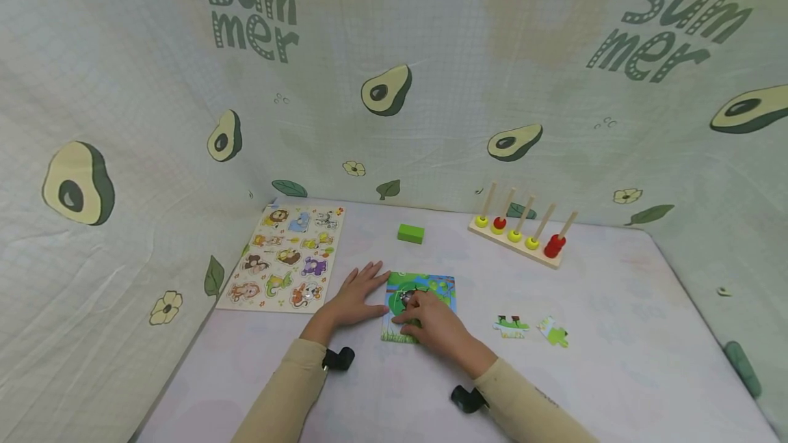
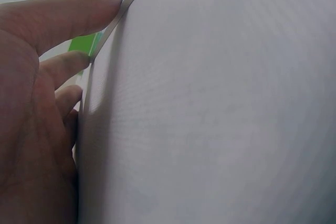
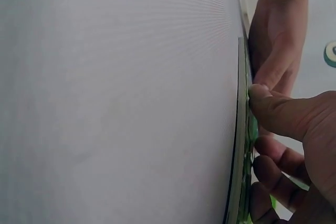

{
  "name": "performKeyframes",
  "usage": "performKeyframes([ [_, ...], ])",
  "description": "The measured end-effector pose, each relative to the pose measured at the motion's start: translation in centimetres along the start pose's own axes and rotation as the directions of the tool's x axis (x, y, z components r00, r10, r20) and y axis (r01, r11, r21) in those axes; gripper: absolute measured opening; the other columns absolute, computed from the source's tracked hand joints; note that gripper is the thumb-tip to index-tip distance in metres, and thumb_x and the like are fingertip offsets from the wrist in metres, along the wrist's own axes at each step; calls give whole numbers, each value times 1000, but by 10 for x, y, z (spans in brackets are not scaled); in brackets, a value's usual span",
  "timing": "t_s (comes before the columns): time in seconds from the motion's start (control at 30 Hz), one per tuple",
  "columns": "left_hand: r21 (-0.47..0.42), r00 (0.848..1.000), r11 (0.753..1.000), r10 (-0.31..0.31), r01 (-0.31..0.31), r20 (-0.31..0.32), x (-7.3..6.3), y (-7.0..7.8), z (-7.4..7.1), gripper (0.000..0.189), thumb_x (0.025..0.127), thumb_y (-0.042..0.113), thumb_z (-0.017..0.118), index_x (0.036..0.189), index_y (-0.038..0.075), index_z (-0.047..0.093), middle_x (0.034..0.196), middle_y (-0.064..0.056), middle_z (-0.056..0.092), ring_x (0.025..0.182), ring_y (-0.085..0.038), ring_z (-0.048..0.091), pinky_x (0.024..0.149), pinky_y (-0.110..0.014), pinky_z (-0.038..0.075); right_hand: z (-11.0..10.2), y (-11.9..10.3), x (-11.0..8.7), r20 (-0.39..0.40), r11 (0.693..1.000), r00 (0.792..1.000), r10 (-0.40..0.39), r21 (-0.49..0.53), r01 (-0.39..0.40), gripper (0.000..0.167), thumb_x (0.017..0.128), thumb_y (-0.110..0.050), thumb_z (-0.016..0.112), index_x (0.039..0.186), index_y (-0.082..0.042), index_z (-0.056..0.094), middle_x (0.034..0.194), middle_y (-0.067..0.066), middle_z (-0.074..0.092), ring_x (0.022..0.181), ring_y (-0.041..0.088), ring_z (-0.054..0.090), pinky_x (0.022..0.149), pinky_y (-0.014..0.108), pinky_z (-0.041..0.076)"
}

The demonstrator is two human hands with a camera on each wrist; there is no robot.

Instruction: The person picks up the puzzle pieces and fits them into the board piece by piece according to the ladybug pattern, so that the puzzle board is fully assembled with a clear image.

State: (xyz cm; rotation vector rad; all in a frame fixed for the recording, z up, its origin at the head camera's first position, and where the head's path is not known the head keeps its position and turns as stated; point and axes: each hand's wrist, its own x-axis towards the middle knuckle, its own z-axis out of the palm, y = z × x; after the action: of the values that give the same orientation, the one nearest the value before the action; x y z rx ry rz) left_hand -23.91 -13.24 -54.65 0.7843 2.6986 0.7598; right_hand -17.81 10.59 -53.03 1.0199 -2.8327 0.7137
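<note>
A small square jigsaw puzzle (image 1: 436, 285) with a bright green and blue picture lies in the middle of the table in the head view. My left hand (image 1: 357, 296) rests flat at its left side, fingers extended and thumb at the edge. In the left wrist view, the thumb (image 2: 79, 17) touches that edge. My right hand (image 1: 434, 323) is over the puzzle, its bent fingertips pressing on the picture and covering part of it. Thumb and fingers (image 3: 283, 156) stand apart on the surface in the right wrist view. Two loose jigsaw pieces (image 1: 511, 327), (image 1: 555, 332) lie to the right.
An animal puzzle board (image 1: 284, 243) lies at the left. Behind the jigsaw sits a green block (image 1: 410, 234). A wooden peg stand (image 1: 517, 247) with red and yellow rings is at the back right. Patterned cloth (image 1: 443, 39) hangs around the table.
</note>
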Motion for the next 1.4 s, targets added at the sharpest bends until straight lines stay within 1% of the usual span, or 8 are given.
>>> performKeyframes([
  [0.13,0,1000,1000,0,0,3,0,0,-1,76,94,44,67,159,19,37,169,-7,19,157,-27,8,127,-49,1,0,1,1,11,999,1000,27,33,-27,21,89,-26,80,109,-23,82,99,-6,59,91,11,52,81,31,50],
  [0.3,-4,1000,1000,5,-5,-3,0,0,-2,76,94,44,68,159,18,38,169,-8,19,157,-28,8,127,-49,1,-1,1,2,13,998,999,34,58,-35,21,88,-25,80,109,-21,81,99,-6,58,91,12,50,80,32,49],
  [0.6,-11,1000,1000,7,-7,4,1,1,-2,76,94,44,67,159,18,37,169,-8,19,157,-28,8,127,-50,1,-2,5,0,35,998,999,15,68,-17,25,93,-27,76,117,-21,78,103,-5,56,94,12,48,81,32,47],
  [0.73,-13,1000,1000,5,-4,8,0,2,-2,76,95,44,66,159,18,37,169,-7,18,157,-27,8,127,-49,0,-7,8,-4,78,986,996,47,155,-58,27,97,-26,71,123,-21,75,110,-4,56,100,12,50,86,35,49],
  [0.9,-14,1000,1000,3,-3,6,0,3,-2,76,94,45,67,159,19,37,169,-7,19,157,-27,8,127,-49,1,-15,14,-12,105,951,990,98,284,-125,26,102,-27,64,126,-24,72,118,-6,58,108,13,57,92,40,53],
  [1.03,-16,1000,1000,2,-2,3,-1,3,-2,76,94,44,67,159,18,37,169,-7,19,157,-27,8,127,-49,1,-21,20,-18,68,929,991,114,346,-130,25,102,-26,64,125,-23,73,118,-9,62,106,10,60,91,39,54],
  [1.17,-17,1000,1000,2,-1,6,-1,3,-2,77,94,43,68,159,18,37,169,-8,19,157,-28,8,127,-49,1,-27,26,-24,19,935,993,115,335,-115,24,100,-21,67,123,-22,74,113,-10,63,100,8,60,85,34,54],
  [1.4,-18,1000,1000,-3,3,3,-1,3,-1,77,93,42,69,159,17,37,169,-8,18,157,-28,7,127,-49,0,-40,41,-42,-36,953,986,161,265,-146,24,98,-15,68,122,-15,73,103,-10,61,92,7,57,80,31,54],
])
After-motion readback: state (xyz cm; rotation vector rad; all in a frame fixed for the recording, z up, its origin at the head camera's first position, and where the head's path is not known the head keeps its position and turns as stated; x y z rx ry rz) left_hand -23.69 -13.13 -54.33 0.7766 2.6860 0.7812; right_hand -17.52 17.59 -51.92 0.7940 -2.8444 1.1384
